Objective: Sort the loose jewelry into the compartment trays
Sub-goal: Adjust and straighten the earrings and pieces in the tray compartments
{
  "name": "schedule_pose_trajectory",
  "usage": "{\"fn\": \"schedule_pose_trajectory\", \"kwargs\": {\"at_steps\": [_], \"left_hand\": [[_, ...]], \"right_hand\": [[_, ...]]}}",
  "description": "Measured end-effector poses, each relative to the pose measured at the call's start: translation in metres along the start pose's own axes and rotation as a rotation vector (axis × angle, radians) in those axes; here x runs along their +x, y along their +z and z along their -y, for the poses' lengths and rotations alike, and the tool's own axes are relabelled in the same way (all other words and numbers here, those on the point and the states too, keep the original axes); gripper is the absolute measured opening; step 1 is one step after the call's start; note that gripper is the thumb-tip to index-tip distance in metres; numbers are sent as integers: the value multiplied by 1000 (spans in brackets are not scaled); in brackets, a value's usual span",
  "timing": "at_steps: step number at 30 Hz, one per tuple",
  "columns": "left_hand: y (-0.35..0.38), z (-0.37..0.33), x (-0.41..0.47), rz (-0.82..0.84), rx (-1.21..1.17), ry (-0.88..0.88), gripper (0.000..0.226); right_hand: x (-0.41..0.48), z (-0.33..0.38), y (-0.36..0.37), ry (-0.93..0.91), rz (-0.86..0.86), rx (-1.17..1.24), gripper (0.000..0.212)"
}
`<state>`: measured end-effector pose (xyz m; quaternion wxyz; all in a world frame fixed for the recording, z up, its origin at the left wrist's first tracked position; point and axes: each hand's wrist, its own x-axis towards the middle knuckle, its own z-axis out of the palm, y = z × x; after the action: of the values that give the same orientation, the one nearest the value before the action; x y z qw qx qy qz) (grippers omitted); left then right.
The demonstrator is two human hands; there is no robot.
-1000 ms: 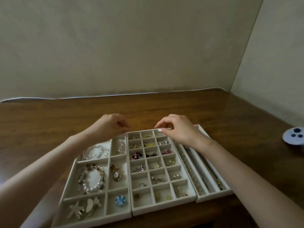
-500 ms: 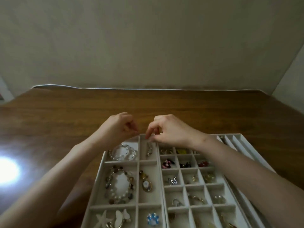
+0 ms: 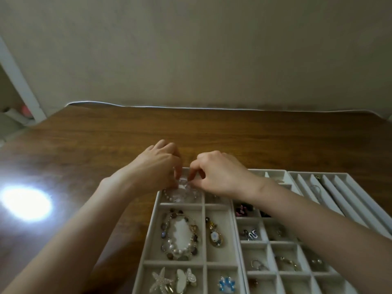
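Over far compartment of left tray (image 3: 151, 234), left hand (image 3: 157, 168) and right hand (image 3: 220, 177) meet — fingertips of both curled, pinching what looks like the clear bracelet (image 3: 182, 194), likely seating it flat inside.

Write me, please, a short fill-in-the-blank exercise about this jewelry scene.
The flower is coloured ____. The pendant lies to the ____ of the pearl bracelet. The left hand and right hand pinch a shiny piece over the tray at its ____ end.
Missing: blue; right; far.
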<state>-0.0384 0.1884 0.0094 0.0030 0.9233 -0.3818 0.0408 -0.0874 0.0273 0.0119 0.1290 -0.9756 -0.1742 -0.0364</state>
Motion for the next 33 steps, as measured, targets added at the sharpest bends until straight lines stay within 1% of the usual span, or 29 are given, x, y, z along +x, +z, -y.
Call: {"fn": "schedule_pose_trajectory", "kwargs": {"at_steps": [4,6,7,8,9,10,11,13,14,16,18,22,26,28,30,31,33], "left_hand": [[4,-2,1,28,-24,16,13],[6,0,4,12,-18,26,15],[6,2,5,-2,-29,22,17],[5,3,5,-22,-70,8,17],[2,3,6,-45,-146,-14,16],[-1,2,5,-75,-264,-44,15],[-6,0,4,-100,-413,-81,15],[-11,-2,2,-121,-698,-132,15],[-12,-2,2,-119,-805,-141,12],[-15,0,1,-77,-975,-157,10],[-17,3,-1,5,-1081,-159,11],[-16,8,0,85,-1104,-208,16],[-13,10,1,99,-1118,-304,12],[-14,11,1,83,-1131,-352,14],[-13,12,1,98,-1109,-394,16],[-12,12,1,110,-1049,-404,16],[-9,9,1,115,-834,-390,17]], "right_hand": [[11,15,11,-31,-31,-170,23],[13,19,12,-29,-39,-180,22],[14,18,12,-11,-35,-156,18],[15,15,9,21,-27,-99,11],[15,12,6,62,-20,-7,8],[15,7,2,111,-7,123,14],[14,3,-2,153,-3,293,17],[11,-3,-10,200,-3,638,11],[9,-5,-13,220,4,765,10],[5,-8,-15,247,14,923,15],[2,-13,-15,253,-13,999,15],[-1,-19,-18,259,-105,1147,18],[-6,-17,-16,268,-64,1279,18],[-6,-14,-14,277,-68,1234,17],[-5,-11,-13,281,-67,1131,18],[-5,-9,-13,282,-58,1079,18],[-3,-4,-9,285,-38,932,15]]}}
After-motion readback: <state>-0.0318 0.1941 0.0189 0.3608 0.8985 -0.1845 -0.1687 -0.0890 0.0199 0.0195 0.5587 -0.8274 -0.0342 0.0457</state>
